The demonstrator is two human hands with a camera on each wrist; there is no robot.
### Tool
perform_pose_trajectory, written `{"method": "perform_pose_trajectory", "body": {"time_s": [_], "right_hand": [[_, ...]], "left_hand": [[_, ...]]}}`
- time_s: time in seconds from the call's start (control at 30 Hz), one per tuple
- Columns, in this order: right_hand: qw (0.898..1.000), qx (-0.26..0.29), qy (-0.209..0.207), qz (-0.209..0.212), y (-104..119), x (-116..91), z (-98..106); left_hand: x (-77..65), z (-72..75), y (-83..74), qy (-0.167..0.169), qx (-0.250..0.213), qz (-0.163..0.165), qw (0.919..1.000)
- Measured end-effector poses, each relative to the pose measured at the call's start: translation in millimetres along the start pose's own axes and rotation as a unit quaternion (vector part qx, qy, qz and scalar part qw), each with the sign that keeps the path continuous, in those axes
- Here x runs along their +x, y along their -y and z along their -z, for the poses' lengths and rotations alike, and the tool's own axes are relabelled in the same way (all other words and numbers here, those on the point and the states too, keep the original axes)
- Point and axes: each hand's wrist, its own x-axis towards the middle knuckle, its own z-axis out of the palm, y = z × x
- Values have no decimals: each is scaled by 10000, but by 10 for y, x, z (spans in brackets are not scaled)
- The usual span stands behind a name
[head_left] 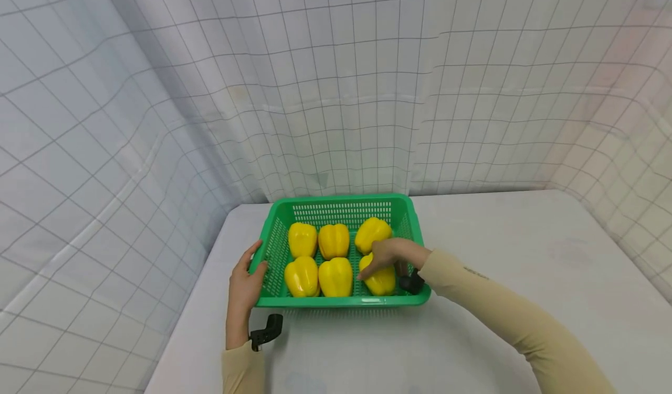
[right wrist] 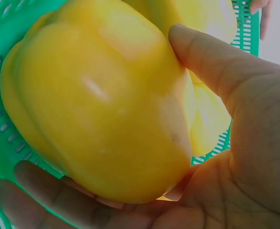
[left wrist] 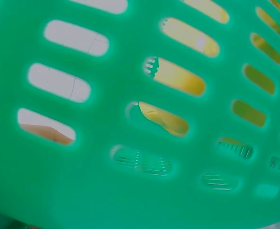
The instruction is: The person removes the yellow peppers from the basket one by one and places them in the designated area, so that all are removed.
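A green plastic basket with slotted walls holds several yellow bell peppers in two rows. My left hand grips its left rim, thumb on the inner side; the left wrist view shows mostly the slotted basket wall up close. Over the front-right corner, my right hand holds a yellow bell pepper. In the right wrist view its thumb lies on one side of that pepper and the fingers curl beneath the other. The back-right pepper leans at a tilt just behind this hand.
Under the basket is a white table. White grid-patterned curtains hang behind it and along both sides. A black wrist camera mount juts from the left wrist; another dark one overhangs the basket's right end.
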Motion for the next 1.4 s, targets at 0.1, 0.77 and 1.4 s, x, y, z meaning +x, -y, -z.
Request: {"method": "perform_pose_trajectory", "body": {"time_s": [0.1,0.77,1.4], "right_hand": [[9999,104,-31,78,-16,19,-2],[9948,498,-213,866,-131,-59,40],[9830,856,-672,1479,-230,-139,90]], "left_hand": [[3,2,1,6,-38,0,10000],[2,-4,-8,29,-61,-5,10000],[17,-3,22,36,-37,38,10000]]}}
